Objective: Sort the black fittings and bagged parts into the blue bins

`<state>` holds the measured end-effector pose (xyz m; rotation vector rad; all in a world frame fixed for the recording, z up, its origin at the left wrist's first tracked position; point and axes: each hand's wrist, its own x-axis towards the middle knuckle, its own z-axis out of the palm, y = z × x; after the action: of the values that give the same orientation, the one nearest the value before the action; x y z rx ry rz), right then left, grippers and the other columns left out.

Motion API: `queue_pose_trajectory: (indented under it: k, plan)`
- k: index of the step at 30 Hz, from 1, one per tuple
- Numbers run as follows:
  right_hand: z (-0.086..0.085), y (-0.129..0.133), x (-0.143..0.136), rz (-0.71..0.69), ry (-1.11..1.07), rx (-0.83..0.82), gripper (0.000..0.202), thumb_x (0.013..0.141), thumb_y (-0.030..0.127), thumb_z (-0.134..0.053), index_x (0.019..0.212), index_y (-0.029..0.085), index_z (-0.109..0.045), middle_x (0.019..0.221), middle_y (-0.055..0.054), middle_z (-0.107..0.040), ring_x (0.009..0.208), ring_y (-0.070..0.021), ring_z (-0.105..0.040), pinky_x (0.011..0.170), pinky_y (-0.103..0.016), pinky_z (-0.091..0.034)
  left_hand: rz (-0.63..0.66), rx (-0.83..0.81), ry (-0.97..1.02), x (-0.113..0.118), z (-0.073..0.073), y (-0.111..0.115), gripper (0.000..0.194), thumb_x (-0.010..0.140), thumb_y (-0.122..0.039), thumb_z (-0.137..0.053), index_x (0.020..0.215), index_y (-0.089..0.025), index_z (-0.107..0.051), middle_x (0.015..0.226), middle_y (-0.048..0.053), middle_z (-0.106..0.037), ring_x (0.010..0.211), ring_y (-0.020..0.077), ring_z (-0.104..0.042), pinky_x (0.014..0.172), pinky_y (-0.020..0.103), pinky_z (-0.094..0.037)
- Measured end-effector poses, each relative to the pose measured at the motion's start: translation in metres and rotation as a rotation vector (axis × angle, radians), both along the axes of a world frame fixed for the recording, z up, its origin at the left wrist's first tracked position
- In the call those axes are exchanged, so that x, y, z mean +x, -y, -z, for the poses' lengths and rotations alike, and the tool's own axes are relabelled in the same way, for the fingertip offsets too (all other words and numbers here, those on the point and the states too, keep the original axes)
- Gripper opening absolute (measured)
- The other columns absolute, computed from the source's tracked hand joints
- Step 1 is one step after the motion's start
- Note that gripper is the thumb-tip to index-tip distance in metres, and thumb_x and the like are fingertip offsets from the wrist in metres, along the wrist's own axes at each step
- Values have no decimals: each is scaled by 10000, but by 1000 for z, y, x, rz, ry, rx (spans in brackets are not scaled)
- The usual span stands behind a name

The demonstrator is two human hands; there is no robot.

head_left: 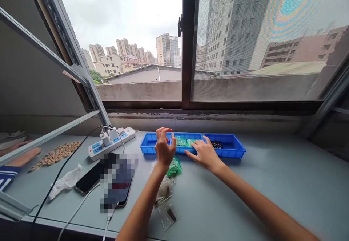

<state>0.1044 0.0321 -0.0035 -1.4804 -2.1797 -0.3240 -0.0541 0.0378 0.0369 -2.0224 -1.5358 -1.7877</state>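
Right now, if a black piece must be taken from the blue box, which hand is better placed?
Probably your right hand: it is beside the black pieces, while your left hand is farther away, left of the green pieces.

Looking forward and down from head height

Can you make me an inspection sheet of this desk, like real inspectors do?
Surface: grey table, flat, most clutter on the left.
Work things: blue trays in a row, with green pieces and dark pieces; green bag and clear bag in front.
Clutter: two phones, crumpled white paper.
Hands: left hand raised, fingers bent; right hand by the green pieces, fingers spread.
Cables: black cable, white cables, power strip.
Surroundings: window ahead; another person's hand at left.
Spills: nothing seen.
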Motion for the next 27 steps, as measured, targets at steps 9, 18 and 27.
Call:
queue_pose_trajectory:
  k: [9, 18, 27]
  plan:
    - [-5, 18, -26, -431, -1, -23, 316, 794, 317, -612, 1086, 197, -615, 1037, -77, -676, 929, -229, -610, 877, -391, -410, 0, 48, 26, -4, -2, -3, 113, 789, -165, -474, 873, -176, -549, 936, 37, -524, 522, 62, -444, 502, 204, -400]
    - [1, 20, -33, -448, -20, -251, 375, 719, 260, -702, 1087, 223, -645, 944, -50, -707, 862, -218, -639, 745, -321, -437, 72, 19, -75, -8, 2, -7, 115, 788, -172, -456, 863, -182, -541, 915, 31, -511, 535, 68, -458, 471, 191, -390]
    - [5, 29, -1, -354, -30, -239, 288, 759, 390, -657, 1010, 255, -697, 813, -43, -708, 750, -201, -638, 699, -311, -418, 89, -3, -157, -6, -1, -3, 124, 794, -182, -454, 853, -185, -563, 928, 35, -530, 537, 64, -469, 419, 163, -331]
